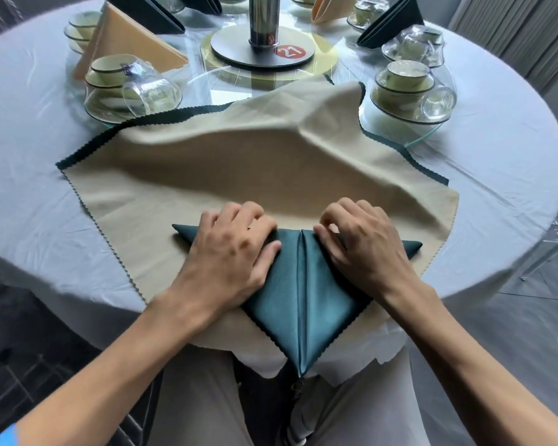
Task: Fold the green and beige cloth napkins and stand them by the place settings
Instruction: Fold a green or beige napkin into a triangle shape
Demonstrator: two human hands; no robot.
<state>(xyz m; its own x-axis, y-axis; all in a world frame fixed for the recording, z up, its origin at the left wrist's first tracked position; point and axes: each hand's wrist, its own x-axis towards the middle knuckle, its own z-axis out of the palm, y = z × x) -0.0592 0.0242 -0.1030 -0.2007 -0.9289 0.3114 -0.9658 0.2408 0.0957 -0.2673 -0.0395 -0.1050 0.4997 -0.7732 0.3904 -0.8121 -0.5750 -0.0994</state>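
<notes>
A dark green napkin point(298, 304), folded into a downward-pointing triangle with a centre seam, lies at the near table edge on top of an unfolded beige napkin point(245, 169). My left hand point(232, 252) rests on the triangle's left half, its fingers curled over the top edge. My right hand point(364, 246) lies on the right half and pinches the top edge near the seam. Another dark green cloth point(87, 146) peeks out under the beige one. Folded napkins stand by far settings: beige point(126, 40), green point(393, 24).
Cup, bowl and upturned-glass sets stand at left point(126, 88) and right point(409, 91) on a glass turntable rim point(413, 141). A metal centre post with base marked 21 point(264, 37) stands behind. The round table carries a pale cloth point(29, 194).
</notes>
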